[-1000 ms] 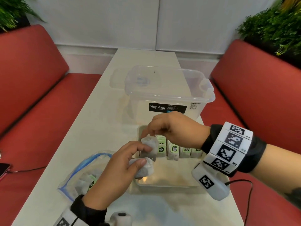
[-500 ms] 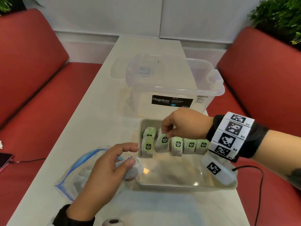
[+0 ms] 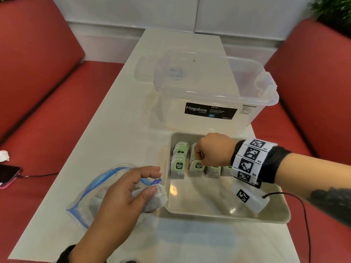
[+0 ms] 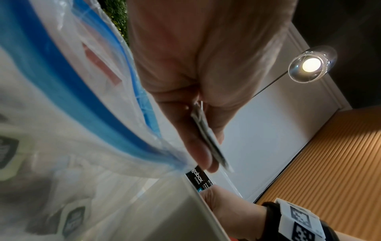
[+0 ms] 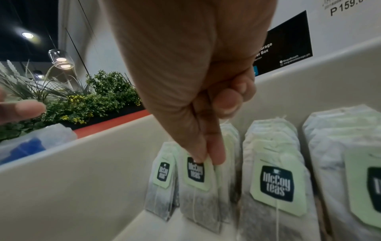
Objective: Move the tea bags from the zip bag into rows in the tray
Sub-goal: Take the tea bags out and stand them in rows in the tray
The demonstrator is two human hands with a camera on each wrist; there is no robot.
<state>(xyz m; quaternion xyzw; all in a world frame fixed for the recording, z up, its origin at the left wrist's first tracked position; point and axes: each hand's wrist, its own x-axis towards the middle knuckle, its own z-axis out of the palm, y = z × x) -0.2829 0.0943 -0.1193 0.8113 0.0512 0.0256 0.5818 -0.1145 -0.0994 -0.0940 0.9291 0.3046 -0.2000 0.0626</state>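
Note:
A beige tray (image 3: 224, 214) lies on the white table and holds rows of green-tagged tea bags (image 3: 178, 167) along its far side. My right hand (image 3: 199, 158) reaches into the tray and pinches the top of one tea bag (image 5: 198, 185) in the second row from the left (image 3: 196, 168). My left hand (image 3: 150, 184) hovers over the blue-edged zip bag (image 3: 89, 192) just left of the tray, thumb and fingers holding another tea bag (image 3: 154, 200), seen edge-on as the tea bag (image 4: 208, 138) in the left wrist view. More tea bags (image 4: 72, 220) lie inside the zip bag.
A clear Megabox storage box (image 3: 210, 92) stands right behind the tray. Red bench seats (image 3: 38, 103) flank the table. A phone (image 3: 7, 176) with a cable lies on the left seat. My right wrist's cable (image 3: 302, 209) trails past the tray's right end.
My right hand carried its tea bag down from mid-air into the tray and stood it in the second row. My left hand sank toward the zip bag, still holding its tea bag.

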